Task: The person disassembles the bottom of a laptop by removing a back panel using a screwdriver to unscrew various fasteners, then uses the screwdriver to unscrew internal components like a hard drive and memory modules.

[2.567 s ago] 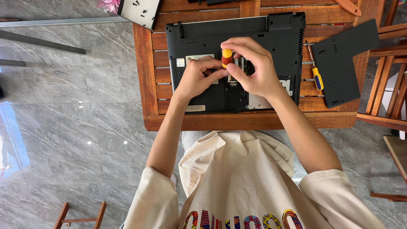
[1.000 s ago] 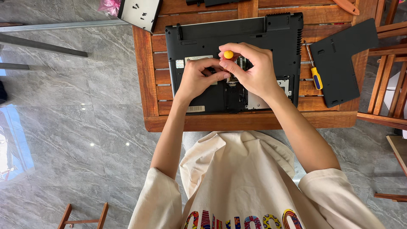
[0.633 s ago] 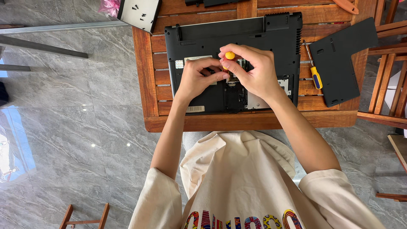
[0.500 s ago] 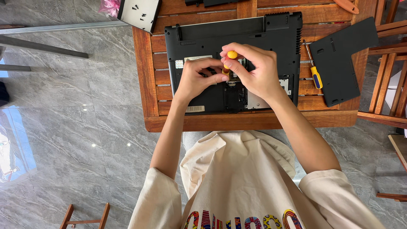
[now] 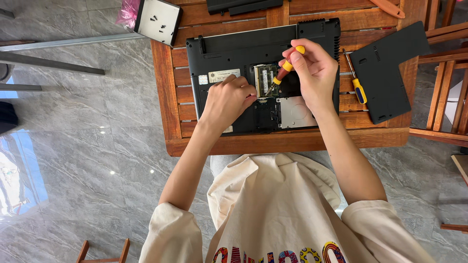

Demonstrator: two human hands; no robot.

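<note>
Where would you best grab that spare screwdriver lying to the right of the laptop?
Take the spare screwdriver by its thick blue-and-yellow handle, coming straight down from above. It lies flat on the wooden table with its thin metal shaft pointing away, in a narrow gap between the laptop and the black cover panel.

laptop (image 5: 229,53) on table (image 5: 168,102) | spare screwdriver (image 5: 357,83), cover panel (image 5: 385,73) to its right
</note>
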